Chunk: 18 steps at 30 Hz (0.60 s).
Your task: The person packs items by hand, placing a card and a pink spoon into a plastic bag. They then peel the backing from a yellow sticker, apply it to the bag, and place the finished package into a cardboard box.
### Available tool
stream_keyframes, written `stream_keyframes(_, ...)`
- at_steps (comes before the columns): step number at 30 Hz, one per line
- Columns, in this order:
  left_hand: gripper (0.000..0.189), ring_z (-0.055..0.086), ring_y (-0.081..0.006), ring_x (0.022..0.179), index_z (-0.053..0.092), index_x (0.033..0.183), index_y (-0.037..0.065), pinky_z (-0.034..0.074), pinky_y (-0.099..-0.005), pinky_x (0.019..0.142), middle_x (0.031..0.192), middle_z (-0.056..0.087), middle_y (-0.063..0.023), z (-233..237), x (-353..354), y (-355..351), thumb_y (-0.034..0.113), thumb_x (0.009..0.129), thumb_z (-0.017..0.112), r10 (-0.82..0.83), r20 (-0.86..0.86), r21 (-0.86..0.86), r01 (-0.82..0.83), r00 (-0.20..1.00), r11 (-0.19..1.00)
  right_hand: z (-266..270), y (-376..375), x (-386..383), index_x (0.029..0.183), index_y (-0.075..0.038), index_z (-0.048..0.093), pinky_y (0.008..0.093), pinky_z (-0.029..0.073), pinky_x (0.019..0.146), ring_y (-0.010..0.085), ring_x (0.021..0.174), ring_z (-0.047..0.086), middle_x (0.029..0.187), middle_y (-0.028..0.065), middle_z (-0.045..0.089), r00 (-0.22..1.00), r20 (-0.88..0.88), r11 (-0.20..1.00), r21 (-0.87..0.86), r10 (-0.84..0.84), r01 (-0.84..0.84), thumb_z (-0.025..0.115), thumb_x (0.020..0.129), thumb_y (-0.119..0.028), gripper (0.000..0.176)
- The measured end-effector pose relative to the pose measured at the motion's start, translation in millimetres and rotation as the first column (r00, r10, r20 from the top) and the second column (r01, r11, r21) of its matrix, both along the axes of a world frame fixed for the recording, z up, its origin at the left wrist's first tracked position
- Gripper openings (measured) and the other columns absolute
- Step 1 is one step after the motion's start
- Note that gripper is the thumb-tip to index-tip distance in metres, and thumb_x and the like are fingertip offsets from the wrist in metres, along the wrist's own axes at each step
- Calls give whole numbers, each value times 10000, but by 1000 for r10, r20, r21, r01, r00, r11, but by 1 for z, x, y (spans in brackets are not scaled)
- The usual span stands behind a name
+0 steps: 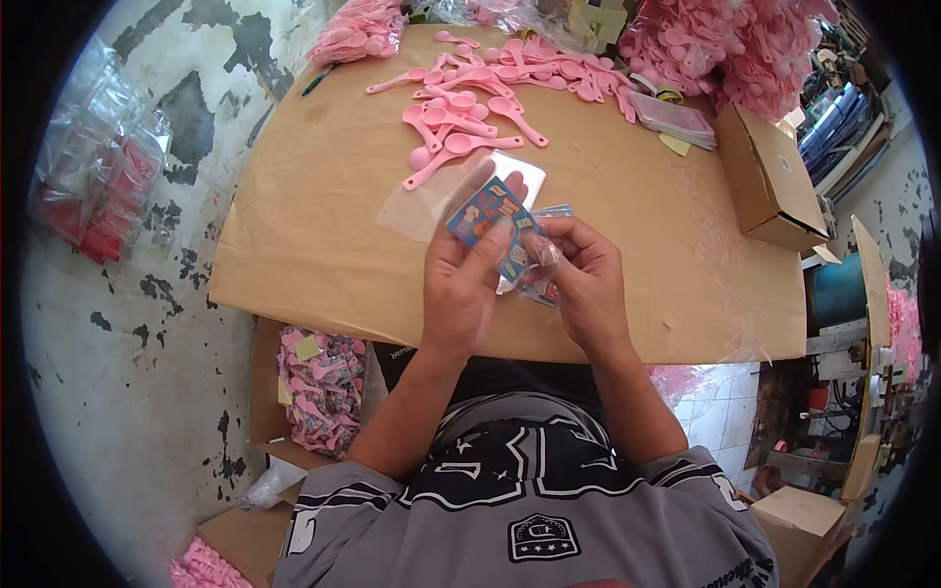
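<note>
My left hand (pixel 466 284) holds a blue printed card (pixel 490 216) with its thumb across the front. The fingers lie behind the card and a clear plastic bag (pixel 412 208). Close on the right, my right hand (pixel 588 279) pinches clear plastic (pixel 541 251) at the card's edge. More printed cards show partly below and behind the fingers. A white sheet or stack (pixel 524 174) lies behind my left hand. Pink plastic spoons (pixel 461 147) are scattered beyond the hands on the brown-covered table (pixel 323 225).
An open cardboard box (pixel 769 181) stands at the table's right edge, near a stack of clear packets (pixel 676 120). Bags of pink spoons (pixel 716 49) are piled at the back. A pen (pixel 319 78) lies back left. Below left, a box holds packed pink spoons (pixel 319 392).
</note>
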<state>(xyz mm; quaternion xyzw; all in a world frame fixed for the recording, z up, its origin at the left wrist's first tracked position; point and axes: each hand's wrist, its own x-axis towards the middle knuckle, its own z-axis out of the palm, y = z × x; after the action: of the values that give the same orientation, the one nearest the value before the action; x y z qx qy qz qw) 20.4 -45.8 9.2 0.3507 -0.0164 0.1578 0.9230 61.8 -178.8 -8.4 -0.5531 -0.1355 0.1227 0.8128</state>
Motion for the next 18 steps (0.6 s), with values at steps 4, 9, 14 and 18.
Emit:
stream_keyframes(4, 614, 555, -346, 1397, 309, 1655, 188, 481, -466, 1165, 1498, 554, -249, -2, 9, 17, 73, 1084, 505, -118, 167, -123, 140, 979, 983, 3, 3, -13, 1071, -8, 666, 228, 514, 628, 66, 749, 652, 911, 48, 712, 999, -14, 993, -111, -43, 41, 747, 994, -124, 161)
stream_keyframes(9, 580, 648, -249, 1235, 338, 1636, 209, 526, -470, 1115, 1312, 656, -173, -12, 13, 14, 98, 1093, 507, -116, 240, -230, 173, 964, 958, 10, 10, -27, 993, -45, 631, 215, 477, 606, 54, 728, 620, 877, 19, 677, 997, -24, 995, -68, -78, 76, 773, 975, -129, 166)
stream_keyframes(14, 532, 666, -181, 1039, 361, 1609, 144, 580, -418, 1006, 1102, 665, -105, -11, 9, 4, 133, 1104, 525, -106, 179, -244, 149, 978, 958, -1, 6, -23, 965, -57, 597, 216, 460, 619, 47, 717, 580, 860, 0, 654, 999, -29, 994, -102, -30, 27, 794, 960, -130, 210)
stream_keyframes(18, 463, 665, -146, 951, 398, 1558, 88, 603, -324, 857, 1033, 639, -77, -14, 7, -1, 183, 1123, 525, -81, 124, -207, 105, 989, 973, -10, 18, -15, 928, -65, 559, 227, 465, 640, 49, 737, 560, 854, -14, 626, 991, 79, 985, -134, -104, 114, 823, 931, -116, 270)
